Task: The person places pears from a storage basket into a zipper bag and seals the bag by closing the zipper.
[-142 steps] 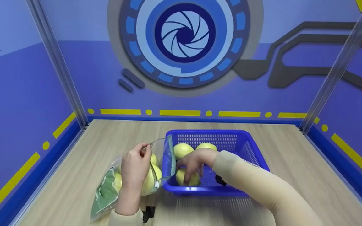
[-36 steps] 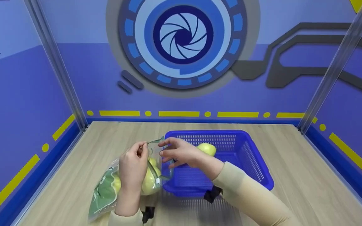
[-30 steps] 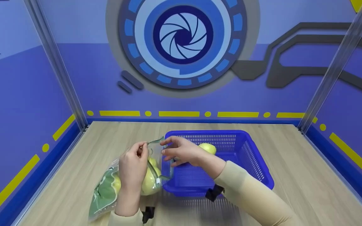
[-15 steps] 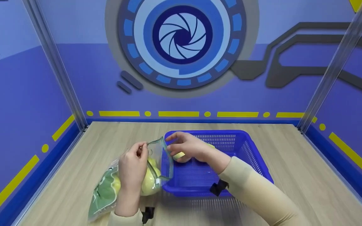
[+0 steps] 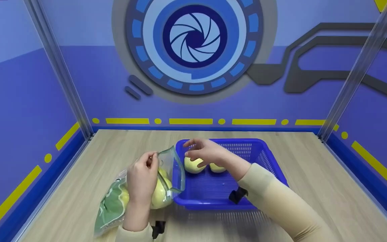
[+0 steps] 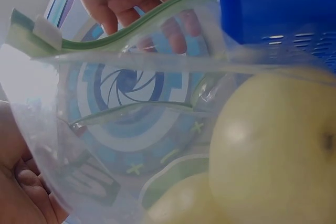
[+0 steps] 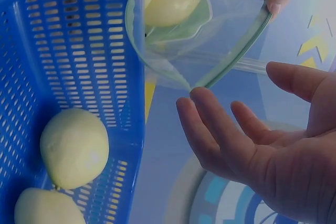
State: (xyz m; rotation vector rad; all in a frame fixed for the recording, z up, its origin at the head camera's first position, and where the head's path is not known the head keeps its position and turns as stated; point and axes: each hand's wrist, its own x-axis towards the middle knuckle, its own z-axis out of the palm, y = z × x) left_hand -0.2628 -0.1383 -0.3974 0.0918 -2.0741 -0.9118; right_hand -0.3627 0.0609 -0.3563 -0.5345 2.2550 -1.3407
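My left hand (image 5: 142,178) pinches the green zip rim of a clear plastic zip bag (image 5: 113,205) with a green print. Inside the bag are several round, pale yellow-green fruits (image 6: 273,150). Its mouth gapes toward a blue plastic basket (image 5: 213,203) on the right. Over the basket's left back part is my right hand (image 5: 208,153), fingers loosely spread, holding nothing. In the right wrist view its fingertips (image 7: 202,98) are close to the bag's rim; I cannot tell whether they touch. Two similar fruits (image 7: 76,145) with short stems lie in the basket, partly behind that hand in the head view.
The bag and basket stand side by side on a wood-grain table (image 5: 62,201). A printed blue wall (image 5: 89,84) closes off the back, with side walls left and right. Black wrist mounts (image 5: 158,229) stick out from the sleeves.
Earlier my right hand was on a fruit at the basket's front left; that fruit is gone from there. Lately this hand has drawn right and back from the bag's mouth. My left hand has stayed put.
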